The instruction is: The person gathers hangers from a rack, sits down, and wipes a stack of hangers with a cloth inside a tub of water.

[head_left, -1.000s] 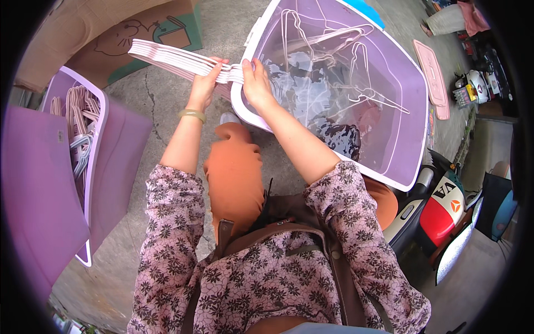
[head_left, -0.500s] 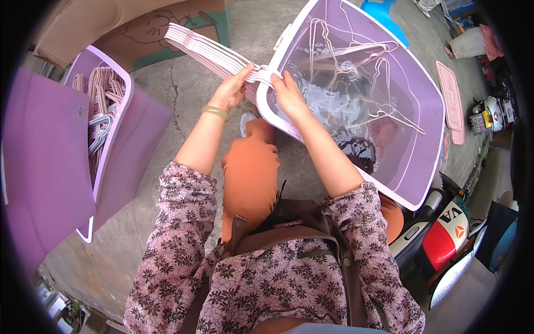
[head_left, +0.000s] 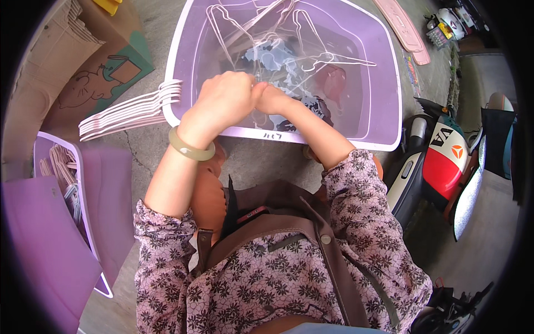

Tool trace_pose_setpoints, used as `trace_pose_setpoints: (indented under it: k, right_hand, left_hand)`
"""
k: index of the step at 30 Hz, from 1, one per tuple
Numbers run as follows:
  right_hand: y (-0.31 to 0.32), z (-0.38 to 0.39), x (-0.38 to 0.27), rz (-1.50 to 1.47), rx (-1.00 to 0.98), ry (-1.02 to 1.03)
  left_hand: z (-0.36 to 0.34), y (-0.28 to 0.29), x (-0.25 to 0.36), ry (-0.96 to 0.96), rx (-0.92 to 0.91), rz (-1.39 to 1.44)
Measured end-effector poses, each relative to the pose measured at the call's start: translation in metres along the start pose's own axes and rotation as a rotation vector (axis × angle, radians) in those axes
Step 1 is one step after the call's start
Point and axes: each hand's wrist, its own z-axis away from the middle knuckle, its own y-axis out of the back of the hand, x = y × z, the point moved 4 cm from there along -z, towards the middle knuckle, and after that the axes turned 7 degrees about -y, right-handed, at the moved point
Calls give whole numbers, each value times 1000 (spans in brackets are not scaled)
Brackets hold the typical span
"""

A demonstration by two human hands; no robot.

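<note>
My left hand (head_left: 227, 101), with a pale bangle on its wrist, is closed over the near part of a purple tub (head_left: 378, 83). Beside it my right hand (head_left: 273, 100) is closed too, its thumb side against the left. What either one holds, if anything, is hidden under the fingers. A bundle of pale pink hangers (head_left: 125, 114) hangs by its hooks on the tub's left rim, apart from both hands. Inside the tub, loose white hangers (head_left: 311, 42) stand or lie above blue-white pieces (head_left: 272, 58) and a dark patterned piece in what looks like water.
At the left stands another purple bin (head_left: 111, 211) with several hangers (head_left: 65, 167) inside. Behind it is a cardboard box (head_left: 83, 94). A red and white scooter (head_left: 445, 161) is close on the right; pink lids (head_left: 400, 25) lie beyond the tub.
Both hands have let go of the hanger bundle, which now hangs on the tub's rim. They have come together over the tub's near side. The view has shifted to the right.
</note>
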Motion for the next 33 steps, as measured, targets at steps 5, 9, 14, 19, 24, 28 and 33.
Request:
trace_pose_setpoints:
  k: [5, 9, 14, 19, 24, 28, 33]
  right_hand:
    - [42, -34, 108, 55, 201, -80]
    - [75, -117, 137, -181, 282, -59]
    - [70, -229, 107, -102, 390, 36]
    - [45, -283, 92, -201, 308, -119]
    - [27, -251, 67, -288, 355, 198]
    - [33, -148, 28, -221, 494, 583]
    - [59, -41, 16, 39, 534, 929]
  left_hand:
    - [-23, -60, 9, -103, -149, -176]
    - [-26, -65, 0, -98, -38, -254]
    - [-8, -71, -7, -72, -16, -294]
    - [-6, -66, -7, -57, -13, -243]
    - [-12, -58, -11, -57, 90, -223]
    - [-22, -44, -15, -43, 282, -272]
    - [-33, -33, -13, -58, 364, -433]
